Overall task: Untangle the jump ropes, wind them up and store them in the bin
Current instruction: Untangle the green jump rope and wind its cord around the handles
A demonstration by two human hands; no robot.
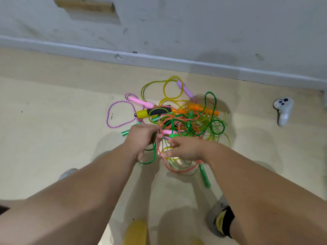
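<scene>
A tangled heap of jump ropes (184, 119) lies on the pale floor near the wall: green, yellow, salmon and purple braided cords with pink, lilac, orange, green and yellow-black handles. My left hand (141, 137) is closed around a green cord (153, 152) at the heap's near edge, and a green handle (126, 132) sticks out beside it. My right hand (185, 149) hovers with fingers spread over the salmon and yellow loops, touching them but gripping nothing that I can see. Another green handle (204, 177) lies below my right wrist. No bin is in view.
A white game controller (283, 110) lies on the floor at the right. The grey wall and its baseboard (159, 59) run just behind the heap. My feet (219, 218) and something yellow (136, 232) are at the bottom edge.
</scene>
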